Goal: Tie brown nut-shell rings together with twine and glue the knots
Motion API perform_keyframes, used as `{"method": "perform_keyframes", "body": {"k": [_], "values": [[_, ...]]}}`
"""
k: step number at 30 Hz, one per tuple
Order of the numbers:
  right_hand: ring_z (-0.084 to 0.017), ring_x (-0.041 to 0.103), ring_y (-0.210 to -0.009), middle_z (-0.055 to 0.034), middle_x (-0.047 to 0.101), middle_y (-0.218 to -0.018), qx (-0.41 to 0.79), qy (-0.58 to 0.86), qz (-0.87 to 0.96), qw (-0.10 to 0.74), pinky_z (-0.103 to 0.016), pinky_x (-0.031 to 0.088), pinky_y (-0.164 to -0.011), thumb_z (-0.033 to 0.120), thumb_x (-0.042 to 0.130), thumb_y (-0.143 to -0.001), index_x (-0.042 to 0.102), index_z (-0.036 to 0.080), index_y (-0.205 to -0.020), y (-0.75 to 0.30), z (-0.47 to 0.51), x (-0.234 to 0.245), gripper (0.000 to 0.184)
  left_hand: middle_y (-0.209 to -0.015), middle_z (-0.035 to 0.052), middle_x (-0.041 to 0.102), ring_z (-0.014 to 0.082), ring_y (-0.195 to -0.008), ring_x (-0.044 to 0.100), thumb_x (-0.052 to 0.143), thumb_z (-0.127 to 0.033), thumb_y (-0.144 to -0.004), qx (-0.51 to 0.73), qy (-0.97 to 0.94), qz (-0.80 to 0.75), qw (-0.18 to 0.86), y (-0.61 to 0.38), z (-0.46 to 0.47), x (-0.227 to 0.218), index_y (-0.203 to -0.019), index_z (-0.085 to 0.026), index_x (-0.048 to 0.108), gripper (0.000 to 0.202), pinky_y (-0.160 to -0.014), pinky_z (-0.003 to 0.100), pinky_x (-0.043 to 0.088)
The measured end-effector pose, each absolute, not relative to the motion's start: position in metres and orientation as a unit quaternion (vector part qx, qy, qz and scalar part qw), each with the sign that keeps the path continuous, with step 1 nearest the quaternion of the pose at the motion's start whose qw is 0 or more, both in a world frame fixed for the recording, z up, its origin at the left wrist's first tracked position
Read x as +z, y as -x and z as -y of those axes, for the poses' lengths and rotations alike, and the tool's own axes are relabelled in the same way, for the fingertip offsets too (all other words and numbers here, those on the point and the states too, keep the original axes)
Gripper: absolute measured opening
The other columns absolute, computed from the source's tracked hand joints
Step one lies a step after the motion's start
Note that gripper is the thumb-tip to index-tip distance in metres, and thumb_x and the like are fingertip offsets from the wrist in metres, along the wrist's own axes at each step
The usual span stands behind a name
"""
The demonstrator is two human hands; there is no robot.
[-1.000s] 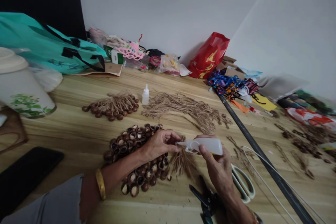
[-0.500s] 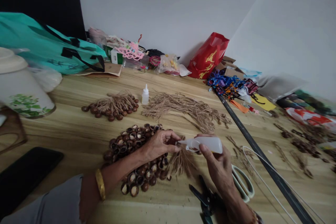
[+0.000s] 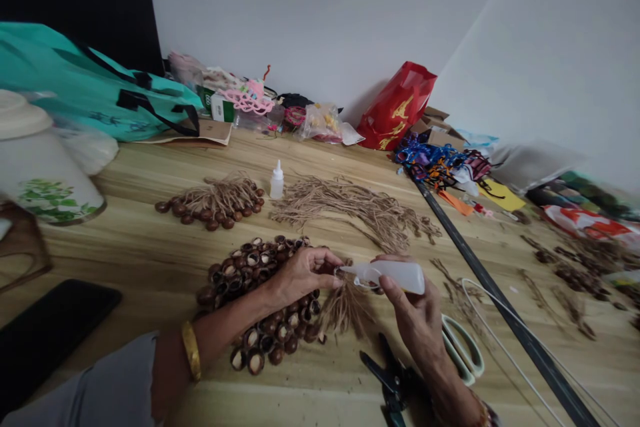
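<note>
My left hand (image 3: 303, 277) pinches the top of a tan twine tassel (image 3: 345, 310), whose strands hang down over the wood; the fingers hide the tied end. My right hand (image 3: 413, 313) grips a white plastic squeeze bottle (image 3: 395, 277), tilted with its nozzle touching the held tassel top. Beneath my left forearm lies a heap of halved brown nut shells (image 3: 260, 297). A gold bangle (image 3: 191, 350) circles my left wrist.
On the wooden table (image 3: 150, 260) lie shells tied with twine (image 3: 210, 203), loose twine (image 3: 350, 210), and a small dropper bottle (image 3: 277, 181). White-handled scissors (image 3: 463, 350) and black pliers (image 3: 393, 377) sit near my right hand. A long dark rod (image 3: 505, 307) crosses the right side.
</note>
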State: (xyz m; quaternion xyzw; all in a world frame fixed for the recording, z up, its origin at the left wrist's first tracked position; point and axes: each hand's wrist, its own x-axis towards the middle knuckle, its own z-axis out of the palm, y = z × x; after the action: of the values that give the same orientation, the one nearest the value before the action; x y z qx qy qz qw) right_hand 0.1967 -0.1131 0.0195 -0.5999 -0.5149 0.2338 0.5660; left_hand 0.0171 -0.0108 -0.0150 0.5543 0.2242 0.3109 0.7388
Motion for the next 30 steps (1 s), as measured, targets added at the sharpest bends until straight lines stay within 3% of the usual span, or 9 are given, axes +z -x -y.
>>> {"method": "perform_keyframes", "body": {"k": [13,30], "values": [[-0.018,0.063,-0.071,-0.0052,0.069,-0.088,0.248,0.598,0.493,0.581,-0.026,0.051,-0.062,0.036,0.073,-0.074,0.068,0.019,-0.092,-0.1991,0.1119,0.0176,0.025,-0.077,0.0022,0.067,0.0130,-0.071,0.058,0.079,-0.019,-0.061,0.331,-0.561,-0.247,0.718,-0.0179,0.0102,-0.0152,-0.086,-0.012,0.068,0.029,-0.066,0.023,0.042],[-0.019,0.064,-0.077,-0.0060,0.069,-0.091,0.249,0.588,0.515,0.572,-0.028,0.050,-0.066,0.037,0.070,-0.076,0.068,0.020,-0.091,-0.1975,0.1138,0.0196,0.023,-0.073,-0.0007,0.062,0.0115,-0.066,0.055,0.079,-0.017,-0.059,0.374,-0.604,-0.258,0.655,-0.0195,0.0103,-0.0156,-0.077,-0.013,0.064,0.023,-0.063,0.022,0.041]]}}
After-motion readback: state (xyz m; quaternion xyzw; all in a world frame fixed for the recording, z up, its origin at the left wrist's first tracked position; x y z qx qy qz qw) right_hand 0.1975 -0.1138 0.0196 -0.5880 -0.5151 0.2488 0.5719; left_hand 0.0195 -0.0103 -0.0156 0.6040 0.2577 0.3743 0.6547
